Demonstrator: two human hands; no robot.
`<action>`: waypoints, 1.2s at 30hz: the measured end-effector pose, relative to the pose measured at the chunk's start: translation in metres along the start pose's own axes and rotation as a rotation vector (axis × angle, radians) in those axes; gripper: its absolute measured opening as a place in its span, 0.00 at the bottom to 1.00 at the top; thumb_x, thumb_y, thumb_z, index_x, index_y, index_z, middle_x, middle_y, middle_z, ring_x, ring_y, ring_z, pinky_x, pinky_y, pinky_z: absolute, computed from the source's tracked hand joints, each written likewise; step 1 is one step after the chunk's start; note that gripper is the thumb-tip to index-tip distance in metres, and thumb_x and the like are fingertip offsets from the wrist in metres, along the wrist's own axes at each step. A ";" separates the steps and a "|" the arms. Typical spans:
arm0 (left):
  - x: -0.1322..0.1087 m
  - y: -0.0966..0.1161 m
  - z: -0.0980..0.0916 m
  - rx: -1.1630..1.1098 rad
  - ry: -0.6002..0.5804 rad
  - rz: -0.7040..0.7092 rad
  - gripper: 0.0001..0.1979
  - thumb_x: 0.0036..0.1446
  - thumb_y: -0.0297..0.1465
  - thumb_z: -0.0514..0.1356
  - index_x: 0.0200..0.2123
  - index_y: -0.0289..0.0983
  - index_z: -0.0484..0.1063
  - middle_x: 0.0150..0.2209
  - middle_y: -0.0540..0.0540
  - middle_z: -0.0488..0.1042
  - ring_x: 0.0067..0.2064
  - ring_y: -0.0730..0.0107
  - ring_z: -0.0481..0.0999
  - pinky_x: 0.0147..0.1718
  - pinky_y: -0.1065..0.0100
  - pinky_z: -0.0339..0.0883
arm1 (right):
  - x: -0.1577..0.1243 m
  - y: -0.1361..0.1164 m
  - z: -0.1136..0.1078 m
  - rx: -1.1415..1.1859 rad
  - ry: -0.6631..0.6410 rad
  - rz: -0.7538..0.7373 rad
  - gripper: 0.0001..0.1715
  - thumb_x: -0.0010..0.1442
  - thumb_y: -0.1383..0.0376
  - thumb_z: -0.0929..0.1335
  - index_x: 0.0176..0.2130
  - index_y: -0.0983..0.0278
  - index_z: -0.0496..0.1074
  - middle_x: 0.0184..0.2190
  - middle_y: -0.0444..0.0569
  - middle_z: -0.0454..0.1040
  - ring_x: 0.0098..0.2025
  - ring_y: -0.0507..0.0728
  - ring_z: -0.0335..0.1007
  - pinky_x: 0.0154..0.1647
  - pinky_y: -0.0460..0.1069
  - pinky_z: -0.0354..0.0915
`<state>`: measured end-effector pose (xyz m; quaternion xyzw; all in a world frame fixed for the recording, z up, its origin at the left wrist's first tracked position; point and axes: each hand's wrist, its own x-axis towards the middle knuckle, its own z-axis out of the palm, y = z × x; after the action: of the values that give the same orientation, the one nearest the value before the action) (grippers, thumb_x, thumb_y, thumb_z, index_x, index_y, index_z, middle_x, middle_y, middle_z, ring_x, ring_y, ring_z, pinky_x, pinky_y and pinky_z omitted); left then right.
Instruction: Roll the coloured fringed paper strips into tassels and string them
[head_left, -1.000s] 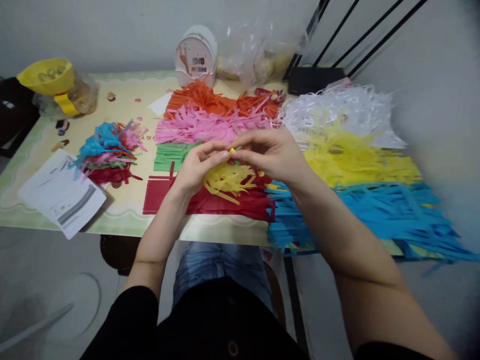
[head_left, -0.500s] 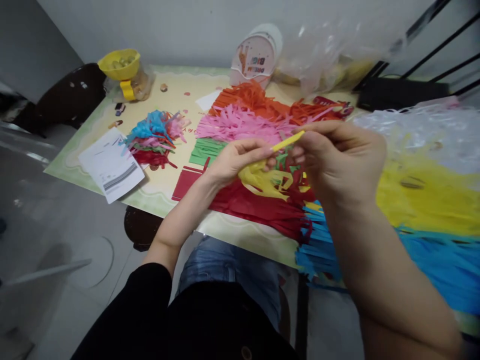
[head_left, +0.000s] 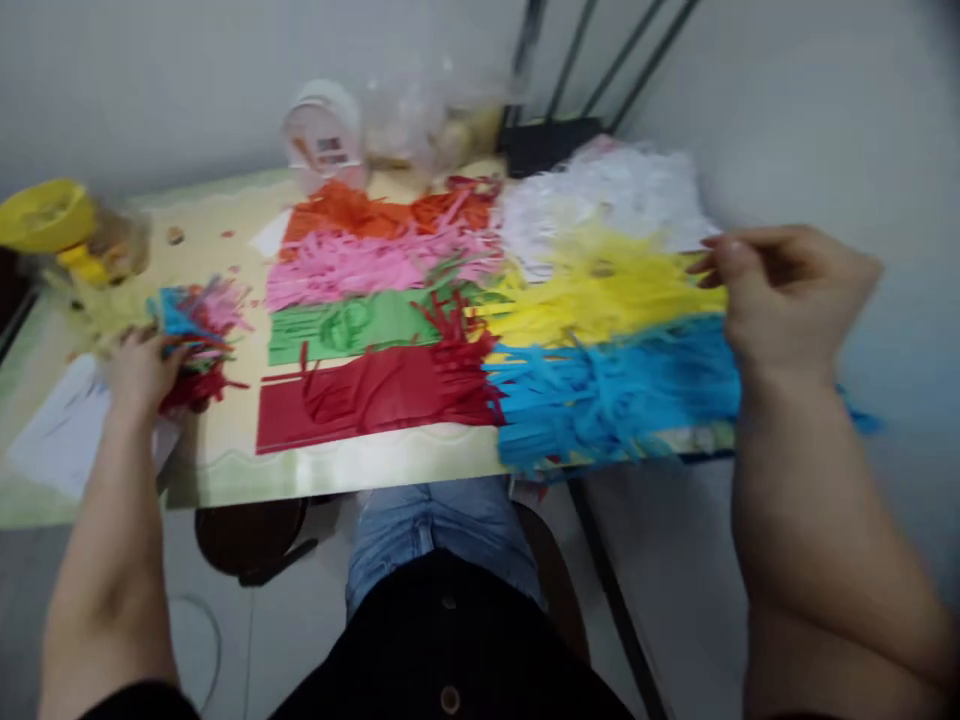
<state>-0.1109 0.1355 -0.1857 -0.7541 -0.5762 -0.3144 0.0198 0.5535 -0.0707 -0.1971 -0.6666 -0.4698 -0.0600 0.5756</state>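
At the left, my left hand (head_left: pixel 142 370) is low over the table, its fingers smeared by motion. It is beside pale yellow strips (head_left: pixel 97 312) and a small multicoloured bundle (head_left: pixel 196 310); whether it grips them is unclear. My right hand (head_left: pixel 795 290) is raised at the right with fingers pinched, near the ends of the fringed yellow paper (head_left: pixel 600 290); anything between the fingertips is too blurred to make out. Fringed white paper (head_left: pixel 600 200) and blue paper (head_left: pixel 622 385) lie above and below the yellow.
Orange (head_left: pixel 345 212), pink (head_left: pixel 352 262), green (head_left: pixel 337 325) and red paper (head_left: pixel 375 390) lie in rows mid-table. A white printed sheet (head_left: pixel 64 425) is at the left. Behind are a yellow bowl (head_left: pixel 49 215), a white tub (head_left: pixel 324 135) and plastic bags (head_left: pixel 427 125). Dark bars (head_left: pixel 592 60) stand behind.
The view has turned right. My hands have moved far apart, the left to the small bundle, the right to the right-hand papers. Yellow strips now lie by my left hand.
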 end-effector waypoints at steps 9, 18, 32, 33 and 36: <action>0.018 0.261 0.083 -0.281 0.017 0.615 0.13 0.66 0.37 0.58 0.51 0.50 0.78 0.58 0.43 0.78 0.61 0.42 0.74 0.61 0.35 0.64 | 0.002 0.084 -0.026 -0.608 -0.770 -0.072 0.21 0.59 0.62 0.76 0.50 0.72 0.83 0.49 0.66 0.82 0.53 0.67 0.75 0.60 0.58 0.64; -0.020 0.522 0.238 -0.306 -0.503 0.904 0.13 0.62 0.24 0.59 0.49 0.31 0.77 0.53 0.28 0.78 0.61 0.42 0.72 0.64 0.44 0.59 | 0.011 0.067 -0.002 -0.675 -0.739 -0.087 0.22 0.67 0.64 0.63 0.47 0.71 0.83 0.48 0.66 0.79 0.55 0.70 0.70 0.59 0.59 0.62; 0.070 0.538 0.266 -0.766 -0.188 0.218 0.14 0.57 0.16 0.61 0.28 0.40 0.65 0.30 0.51 0.72 0.41 0.64 0.76 0.48 0.61 0.67 | -0.008 0.049 0.034 -0.702 -0.938 0.020 0.36 0.69 0.66 0.57 0.70 0.77 0.63 0.63 0.75 0.71 0.59 0.73 0.70 0.61 0.63 0.65; 0.081 0.534 0.261 -0.803 -0.134 0.181 0.16 0.56 0.15 0.61 0.27 0.40 0.62 0.28 0.53 0.70 0.38 0.68 0.74 0.45 0.63 0.66 | -0.008 0.049 0.036 -0.724 -0.960 0.024 0.34 0.70 0.64 0.58 0.69 0.73 0.66 0.62 0.74 0.71 0.59 0.73 0.70 0.60 0.63 0.65; 0.122 0.516 0.236 -0.855 -0.030 0.099 0.20 0.57 0.10 0.58 0.25 0.39 0.58 0.25 0.56 0.63 0.32 0.78 0.66 0.39 0.68 0.64 | -0.006 0.047 0.040 -0.780 -1.000 0.039 0.32 0.71 0.60 0.59 0.67 0.66 0.70 0.62 0.71 0.71 0.59 0.72 0.68 0.56 0.61 0.67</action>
<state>0.4674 0.1592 -0.1423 -0.7257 -0.3573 -0.5127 -0.2879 0.5637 -0.0361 -0.2477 -0.7832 -0.6133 0.1021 0.0024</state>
